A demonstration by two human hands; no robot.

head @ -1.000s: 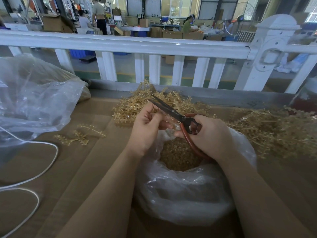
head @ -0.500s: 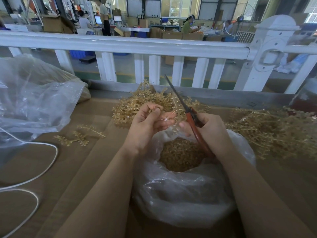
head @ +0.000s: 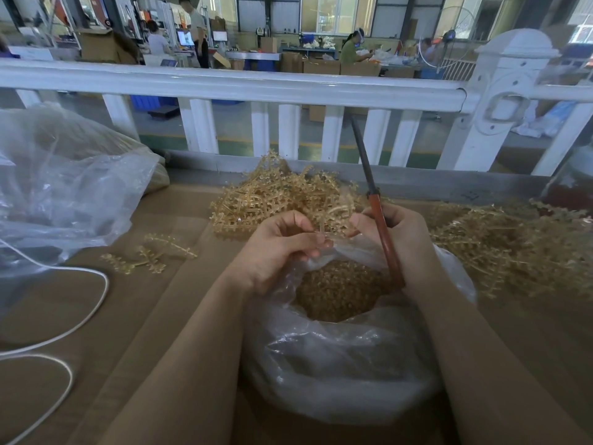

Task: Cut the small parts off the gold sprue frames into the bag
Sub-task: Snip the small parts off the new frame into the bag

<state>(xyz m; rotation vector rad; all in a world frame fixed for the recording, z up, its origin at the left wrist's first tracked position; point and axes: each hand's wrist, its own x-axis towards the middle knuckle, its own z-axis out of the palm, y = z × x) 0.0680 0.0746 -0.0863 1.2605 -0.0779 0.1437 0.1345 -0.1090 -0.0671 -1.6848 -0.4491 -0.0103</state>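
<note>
Over the mouth of a clear plastic bag (head: 337,364), both of the person's hands are working close together. The left hand (head: 276,248) is curling its fingers and pinching a thin gold sprue frame (head: 322,227) between thumb and fingertips, just above the bag's rim. The right hand (head: 401,232) is wrapping its fingers round the red handles of a pair of scissors (head: 382,226), with the dark blades standing up and away from the person, pressed together, their tip showing against the white railing (head: 224,85). The right thumb and forefinger are reaching toward the same frame; whether they are touching it cannot be told. Inside the bag, a heap of small gold parts (head: 340,290) is lying below the hands.

Beyond the hands, a pile of gold frames (head: 282,194) is sitting on the brown cardboard surface (head: 160,316), and a second, wider pile (head: 513,245) is spreading to the right. A few loose frames (head: 150,252) are lying to the left, near a large crumpled plastic sheet (head: 64,187). A white cord (head: 80,319) is looping across the cardboard at the left edge. Behind the railing, people are standing and sitting among boxes in a workshop.
</note>
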